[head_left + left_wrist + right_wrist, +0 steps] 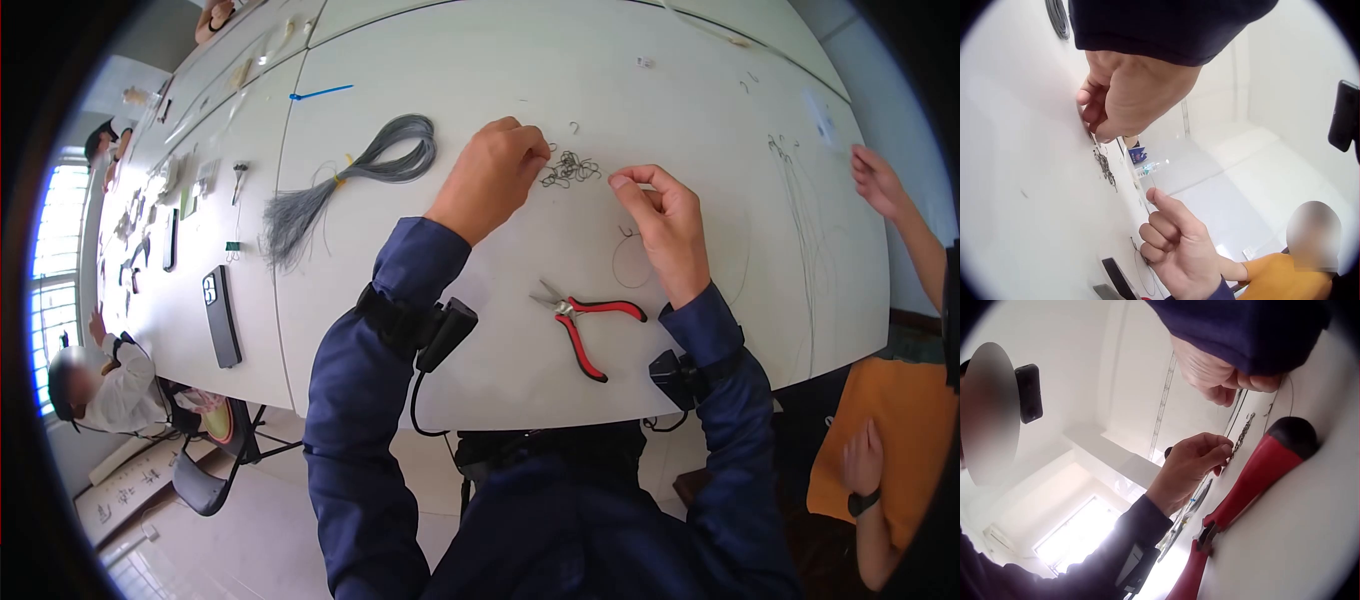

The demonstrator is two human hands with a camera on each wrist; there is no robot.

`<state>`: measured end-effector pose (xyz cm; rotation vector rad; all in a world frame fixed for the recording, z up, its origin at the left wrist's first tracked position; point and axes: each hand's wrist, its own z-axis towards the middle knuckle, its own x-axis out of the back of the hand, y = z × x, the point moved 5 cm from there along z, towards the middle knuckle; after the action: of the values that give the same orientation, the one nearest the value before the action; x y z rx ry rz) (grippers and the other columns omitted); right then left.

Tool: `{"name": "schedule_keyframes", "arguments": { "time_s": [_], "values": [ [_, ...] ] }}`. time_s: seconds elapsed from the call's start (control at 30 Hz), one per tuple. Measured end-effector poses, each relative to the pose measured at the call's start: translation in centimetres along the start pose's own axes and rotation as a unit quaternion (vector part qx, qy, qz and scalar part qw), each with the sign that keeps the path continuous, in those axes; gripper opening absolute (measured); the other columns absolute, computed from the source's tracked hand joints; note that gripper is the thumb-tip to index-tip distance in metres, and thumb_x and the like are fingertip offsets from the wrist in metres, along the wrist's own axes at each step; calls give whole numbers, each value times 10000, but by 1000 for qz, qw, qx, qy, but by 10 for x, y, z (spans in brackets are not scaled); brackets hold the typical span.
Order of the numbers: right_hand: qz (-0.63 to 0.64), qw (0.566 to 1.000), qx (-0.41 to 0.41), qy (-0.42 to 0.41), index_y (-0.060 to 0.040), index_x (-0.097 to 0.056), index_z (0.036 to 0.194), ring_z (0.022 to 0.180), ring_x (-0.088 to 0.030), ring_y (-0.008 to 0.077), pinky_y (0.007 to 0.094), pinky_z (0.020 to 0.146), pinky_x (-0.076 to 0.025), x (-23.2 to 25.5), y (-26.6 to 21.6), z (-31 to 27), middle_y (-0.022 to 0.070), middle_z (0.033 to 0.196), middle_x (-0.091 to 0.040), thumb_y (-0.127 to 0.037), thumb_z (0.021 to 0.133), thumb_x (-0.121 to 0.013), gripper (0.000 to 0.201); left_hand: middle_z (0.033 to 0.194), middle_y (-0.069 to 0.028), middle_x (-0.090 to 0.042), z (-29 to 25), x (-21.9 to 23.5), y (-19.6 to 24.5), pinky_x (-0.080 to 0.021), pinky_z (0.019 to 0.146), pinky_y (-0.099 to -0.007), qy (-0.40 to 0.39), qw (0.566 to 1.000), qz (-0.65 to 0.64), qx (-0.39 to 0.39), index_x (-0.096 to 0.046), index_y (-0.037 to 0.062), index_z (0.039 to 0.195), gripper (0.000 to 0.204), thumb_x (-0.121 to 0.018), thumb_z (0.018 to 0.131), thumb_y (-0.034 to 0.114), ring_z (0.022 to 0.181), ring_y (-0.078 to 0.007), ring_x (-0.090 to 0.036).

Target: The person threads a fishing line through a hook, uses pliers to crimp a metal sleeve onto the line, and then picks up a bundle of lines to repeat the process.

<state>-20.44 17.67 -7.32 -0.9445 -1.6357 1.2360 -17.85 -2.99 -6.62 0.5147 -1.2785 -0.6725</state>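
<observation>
A tangled pile of small dark wire hooks (570,170) lies on the white table between the two hands. At its left edge my left hand (494,168) pinches a small hook between thumb and fingertips, mostly hidden by the fingers. My right hand (664,222) is at the pile's right side, fingers curled and thumb tip against the index finger; whether something thin is between them I cannot tell. Red-and-black pliers (572,318) lie with handles spread, nearer the body. A thin wire loop with a hook (628,233) lies beside the right hand.
A tied bundle of grey wire (375,165) lies left of the hands, with a blue cable tie (322,92) beyond. Further left is a black phone (221,315). Long thin strands (800,220) lie at right, near another person's hand (877,180).
</observation>
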Motion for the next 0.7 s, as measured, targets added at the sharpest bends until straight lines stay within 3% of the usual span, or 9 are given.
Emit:
{"name": "schedule_keyframes", "arguments": {
  "time_s": [0.13,0.33,0.53,0.63,0.7],
  "values": [
    [0,1000,-2,-3,-9,-691,974,525,-317,8,238,499,-251,0,-2,-1,-90,557,-461,-219,958,-663,212,909,-114,-654,-4,10,4,-522,730,-344,14,999,-12,34,-709,-1,988,126,-689,873,46,795,-233,-636],
    [-8,1000,0,0,-6,-690,970,530,-309,9,236,503,-247,-1,-5,-2,-93,557,-454,-216,958,-663,213,890,-104,-650,-7,10,-2,-520,738,-347,15,999,27,-13,-703,-9,959,118,-691,868,66,784,-228,-626],
    [1,1000,-1,-3,-8,-690,965,532,-295,7,234,502,-232,-2,-4,-2,-102,559,-447,-216,957,-668,210,888,-90,-664,-10,10,0,-520,727,-328,-13,998,42,41,-674,-12,901,86,-674,892,74,810,-202,-643],
    [44,998,-33,-18,-23,-693,981,523,-281,0,231,494,-216,-8,-12,-9,-111,576,-431,-226,963,-665,206,925,-68,-686,-22,12,6,-514,719,-294,-8,960,-235,154,-661,-2,948,94,-654,927,89,834,-152,-648],
    [95,992,-77,-40,-38,-690,1012,513,-256,-1,230,486,-197,-20,-21,-18,-120,594,-382,-239,975,-651,208,948,-61,-689,-34,7,15,-511,729,-274,-2,882,-424,204,-644,2,994,108,-645,942,97,839,-128,-644]
  ]
}}
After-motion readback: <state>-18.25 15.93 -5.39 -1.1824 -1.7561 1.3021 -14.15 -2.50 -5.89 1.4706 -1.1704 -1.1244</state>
